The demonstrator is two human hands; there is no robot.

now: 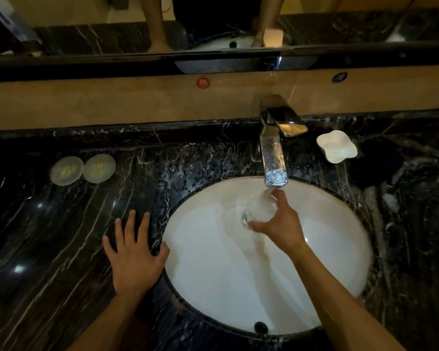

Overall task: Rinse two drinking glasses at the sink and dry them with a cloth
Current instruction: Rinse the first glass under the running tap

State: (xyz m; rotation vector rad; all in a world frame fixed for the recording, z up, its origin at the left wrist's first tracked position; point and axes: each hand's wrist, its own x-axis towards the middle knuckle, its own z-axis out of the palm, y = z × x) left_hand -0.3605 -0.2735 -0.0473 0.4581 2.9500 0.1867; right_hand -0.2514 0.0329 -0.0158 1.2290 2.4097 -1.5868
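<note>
We have one drinking glass point(260, 207) in the sink point(213, 287), held just under the faucet point(274, 158) with water running into it, directly above the drain. Our right hand point(280, 225) comes in from five o'clock and curls round the glass, thumb on its near side and fingers wrapped over the far side. Our left hand point(134, 254) lies flat on the dark marble surface point(61, 236) at nine o'clock of the basin, fingers straight and spread, holding nothing.

To rinse well, we judge it best to tilt and turn the glass so the stream sweeps the whole inner wall and the rim, then tip it out over the drain. A wet glass is slippery, so the grip should stay firm.

A second glass and a drying cloth we cannot make out here; a dark shape point(375, 163) at two o'clock may be cloth, though we cannot be sure.

At ten o'clock sit two round coasters point(83, 169) with a pale mark we cannot read. A white dish point(337, 146) stands at one o'clock. A red sticker point(203, 83) on the wall bears a character too blurred to read.
</note>
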